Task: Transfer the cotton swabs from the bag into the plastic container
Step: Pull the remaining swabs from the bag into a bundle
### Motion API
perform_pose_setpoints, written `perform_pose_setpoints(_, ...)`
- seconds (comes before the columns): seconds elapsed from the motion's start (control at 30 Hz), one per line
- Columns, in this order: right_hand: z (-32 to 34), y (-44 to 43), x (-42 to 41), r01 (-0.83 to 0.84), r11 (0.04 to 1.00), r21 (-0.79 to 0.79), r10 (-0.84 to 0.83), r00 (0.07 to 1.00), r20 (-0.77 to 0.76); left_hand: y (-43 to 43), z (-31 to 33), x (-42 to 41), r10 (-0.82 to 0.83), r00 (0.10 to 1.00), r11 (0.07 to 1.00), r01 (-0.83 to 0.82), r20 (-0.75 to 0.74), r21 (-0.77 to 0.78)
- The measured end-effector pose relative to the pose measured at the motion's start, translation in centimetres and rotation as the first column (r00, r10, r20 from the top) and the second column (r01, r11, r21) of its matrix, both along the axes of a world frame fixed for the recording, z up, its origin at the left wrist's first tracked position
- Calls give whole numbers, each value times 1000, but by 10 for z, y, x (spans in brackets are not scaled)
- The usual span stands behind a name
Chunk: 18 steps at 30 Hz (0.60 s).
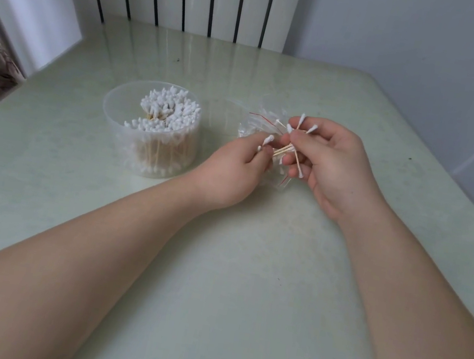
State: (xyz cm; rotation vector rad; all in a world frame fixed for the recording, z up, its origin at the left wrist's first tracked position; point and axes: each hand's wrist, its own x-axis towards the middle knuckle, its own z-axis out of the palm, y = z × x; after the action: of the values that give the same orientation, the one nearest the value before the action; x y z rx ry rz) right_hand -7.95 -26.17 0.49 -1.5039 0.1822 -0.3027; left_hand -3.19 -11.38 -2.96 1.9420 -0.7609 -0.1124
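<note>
While right hand grips a splayed swab bunch | left hand pinches loose swabs | advice: align stems, then drop upright into container left of it.

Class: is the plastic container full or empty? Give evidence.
Nearly full: the plastic container holds upright cotton swabs, tips packed near its rim.

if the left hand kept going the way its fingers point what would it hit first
Probably the swabs bunched in the right hand, right beside the left hand; the bag lies behind them, though depth is unclear.
</note>
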Motion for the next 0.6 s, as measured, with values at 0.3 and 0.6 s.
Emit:
perform_pose_setpoints(0.3, 6, -12, 0, 161, 985, 70, -162, 986, 22, 0, 4, -2, 69, 993, 991, -79, -97, -110)
perform_pose_setpoints(0.6, 4, -1, -4, 32, 999, -7, -31, 996, 82, -3, 1, -2, 7, 960, 959, -86, -281, -270)
